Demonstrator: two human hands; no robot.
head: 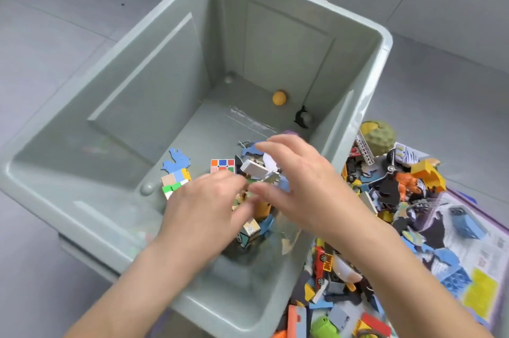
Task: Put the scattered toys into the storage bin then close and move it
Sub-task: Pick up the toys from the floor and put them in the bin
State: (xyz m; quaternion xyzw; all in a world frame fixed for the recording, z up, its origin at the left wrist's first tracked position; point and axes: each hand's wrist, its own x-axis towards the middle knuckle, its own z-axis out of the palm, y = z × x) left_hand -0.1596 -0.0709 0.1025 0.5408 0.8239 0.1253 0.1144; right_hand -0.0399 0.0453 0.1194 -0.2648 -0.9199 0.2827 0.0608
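A large grey-green storage bin (82, 161) stands open on the floor, no lid in view. On its bottom lie a colour cube (222, 165), a blue flat animal shape (176, 160), building blocks (173, 182), an orange ball (279, 97) and a dark round toy (303, 117). Both hands hover over the bin's near right part, blurred. My left hand (203, 205) and my right hand (297, 175) have their fingers spread above a small heap of pieces. A white block (254, 168) and other bits appear loose between them. A big pile of scattered toys (385, 200) lies right of the bin.
The pile sits on a printed purple-edged sheet (482, 268), with a green bumpy ball (378, 135), an orange figure (407, 182), a red toy car (321, 263) and several blue pieces. Grey floor tiles (55, 48) surround the bin on the left and far side.
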